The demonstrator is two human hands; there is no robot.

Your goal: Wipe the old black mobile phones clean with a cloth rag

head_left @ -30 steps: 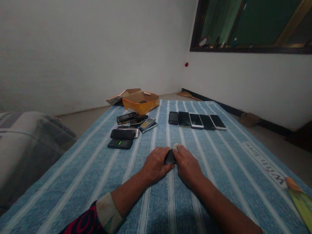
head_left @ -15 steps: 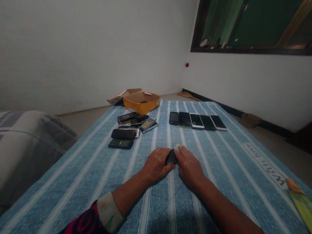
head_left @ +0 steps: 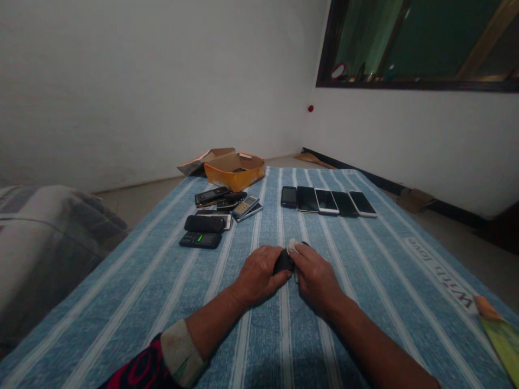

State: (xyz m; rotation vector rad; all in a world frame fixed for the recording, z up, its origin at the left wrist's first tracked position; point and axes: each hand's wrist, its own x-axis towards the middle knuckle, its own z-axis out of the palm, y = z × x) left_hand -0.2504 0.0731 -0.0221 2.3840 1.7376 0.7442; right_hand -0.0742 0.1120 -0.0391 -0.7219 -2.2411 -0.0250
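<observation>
Live from the sheet: my left hand point(head_left: 259, 275) and right hand point(head_left: 316, 281) were together near the middle of the striped blue sheet point(head_left: 259, 227), closer to its near edge than its far one. The left hand was clamped around a small black object point(head_left: 283, 262), and the right hand pressed in from the other side, pinching a white scrap point(head_left: 292, 246) against it. That scrap looked like tissue or cloth, though I couldn't be sure from here. The hands hid most of the object, so I couldn't tell whether it was a whole handset. The work in hand was right there at that pinch, both hands on the one piece.

Up toward the far edge, left of centre, lay a loose cluster of keypad phones point(head_left: 200, 240), well apart from the hands. Toward the far edge, right of centre, five smartphones point(head_left: 328, 201) sat side by side in a row, face up. Just past the far edge stood an orange box point(head_left: 234, 171), its flaps open. A printed "With love" label point(head_left: 440, 273) ran along the right edge, and a green-and-yellow card point(head_left: 500, 337) lay at the near right corner. Beyond the left edge sat a grey blanket point(head_left: 48, 243).
</observation>
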